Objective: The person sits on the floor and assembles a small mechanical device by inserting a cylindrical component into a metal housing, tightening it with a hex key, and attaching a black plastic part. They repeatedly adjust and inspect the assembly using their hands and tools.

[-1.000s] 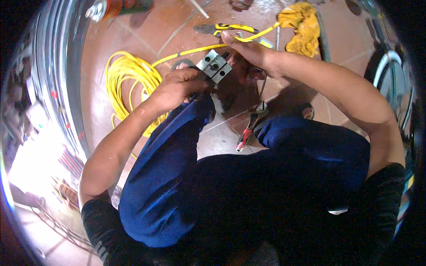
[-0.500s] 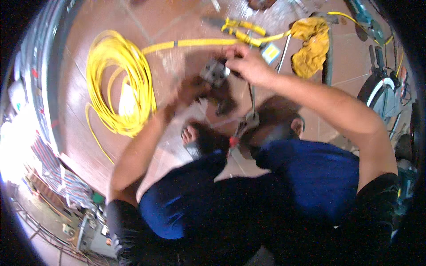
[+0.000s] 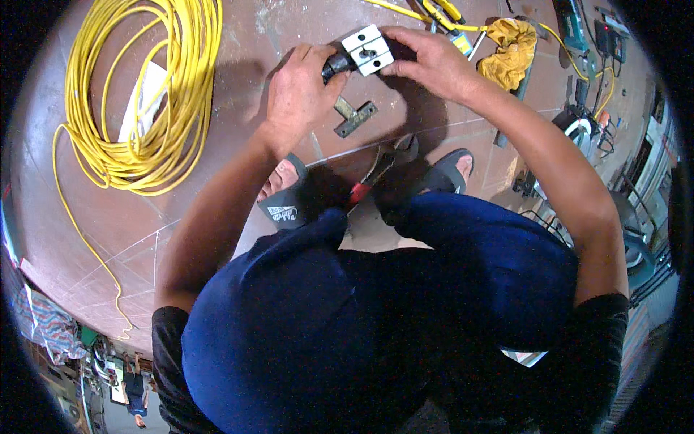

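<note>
A white square block with several dark holes (image 3: 367, 49) is held up between my hands. My left hand (image 3: 300, 90) has its fingers closed around a black rounded part (image 3: 338, 66) that adjoins the block's left side. The thumb and fingers of my right hand (image 3: 426, 61) pinch the block's right edge. Just below my left fingers shows a T-shaped metal piece (image 3: 356, 118) with holes in its crossbar; whether it is held or lies on the floor I cannot tell. Between my feet lies a metal tool with a red part (image 3: 358, 191), partly in shadow.
A big coil of yellow cable (image 3: 79, 130) lies on the tiled floor at left, with something white inside it. Yellow-handled pliers (image 3: 442, 13) and a crumpled yellow cloth (image 3: 510, 52) are at far right. Power tools and cords line the right side. My sandalled feet flank the tool.
The view has shifted, and the cable coil now appears higher and larger. The block has turned so its white holed face shows, with both hands close against it.
</note>
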### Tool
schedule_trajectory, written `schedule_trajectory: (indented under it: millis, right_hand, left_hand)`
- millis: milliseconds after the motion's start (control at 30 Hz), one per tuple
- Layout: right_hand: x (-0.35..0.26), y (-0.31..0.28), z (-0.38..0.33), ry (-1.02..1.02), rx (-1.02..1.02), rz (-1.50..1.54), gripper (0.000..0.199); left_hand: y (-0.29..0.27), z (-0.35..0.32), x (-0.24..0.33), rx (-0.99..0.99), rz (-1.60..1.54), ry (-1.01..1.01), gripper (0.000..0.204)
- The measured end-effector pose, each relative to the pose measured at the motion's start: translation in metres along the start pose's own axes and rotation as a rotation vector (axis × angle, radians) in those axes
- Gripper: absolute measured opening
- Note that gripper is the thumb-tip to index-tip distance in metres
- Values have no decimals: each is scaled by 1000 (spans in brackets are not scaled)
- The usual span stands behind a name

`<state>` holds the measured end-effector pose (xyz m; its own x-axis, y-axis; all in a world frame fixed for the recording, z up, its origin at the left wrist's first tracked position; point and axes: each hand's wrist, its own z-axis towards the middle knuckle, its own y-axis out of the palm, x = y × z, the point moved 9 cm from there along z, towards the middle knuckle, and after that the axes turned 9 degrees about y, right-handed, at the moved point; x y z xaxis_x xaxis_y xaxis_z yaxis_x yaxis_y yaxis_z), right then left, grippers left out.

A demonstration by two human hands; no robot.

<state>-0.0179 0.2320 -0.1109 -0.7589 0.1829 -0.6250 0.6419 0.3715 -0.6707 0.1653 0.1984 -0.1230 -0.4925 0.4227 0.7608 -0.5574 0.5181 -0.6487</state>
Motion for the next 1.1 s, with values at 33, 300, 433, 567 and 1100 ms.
schedule_trajectory:
  millis: [33, 300, 433, 567, 1100]
  right_hand:
    - [-3, -1, 0, -18, 5, -51, 57]
    - [-17, 2, -4, 18, -8, -356, 50]
    - [-16, 7, -5, 89, -17, -275, 49]
    - [-23, 4, -6, 115, 43, -241, 54]
    - [45, -4, -61, 428, 161, 556, 50]
  left_hand:
    - [-1, 1, 0, 10, -2, 20, 35]
    - [2, -1, 9, 3, 91, 37, 34]
    - [5, -1, 13, -10, 141, 56, 33]
    - [4, 3, 15, -14, 152, 54, 33]
    - [8, 14, 23, -15, 224, 92, 80]
